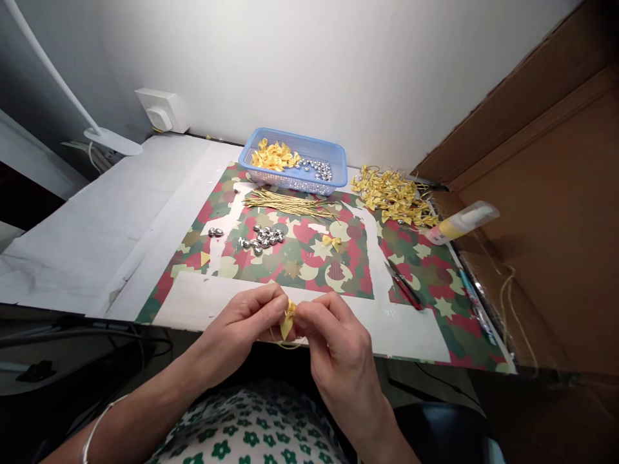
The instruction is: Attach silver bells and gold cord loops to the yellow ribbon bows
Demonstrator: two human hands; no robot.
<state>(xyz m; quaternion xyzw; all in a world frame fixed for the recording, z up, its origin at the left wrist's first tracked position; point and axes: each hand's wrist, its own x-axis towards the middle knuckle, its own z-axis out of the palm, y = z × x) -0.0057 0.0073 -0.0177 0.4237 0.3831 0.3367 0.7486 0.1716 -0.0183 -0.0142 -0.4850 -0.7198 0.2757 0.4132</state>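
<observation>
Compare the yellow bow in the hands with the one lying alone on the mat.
The held bow is pinched between left hand and right hand; the loose bow lies untouched. The held bow is by the near edge of the mat; the loose bow at its middle. Both yellow.

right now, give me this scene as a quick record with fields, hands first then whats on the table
hands: left hand and right hand pinch one yellow bow between fingertips, at the table's near edge
cord: a thin gold cord loops below that bow
mat: patterned mat bears silver charms, a gold cord bundle and a loose bow
back: blue basket holds yellow bows and silver pieces
right side: bow pile, glue bottle, red-handled tool
</observation>
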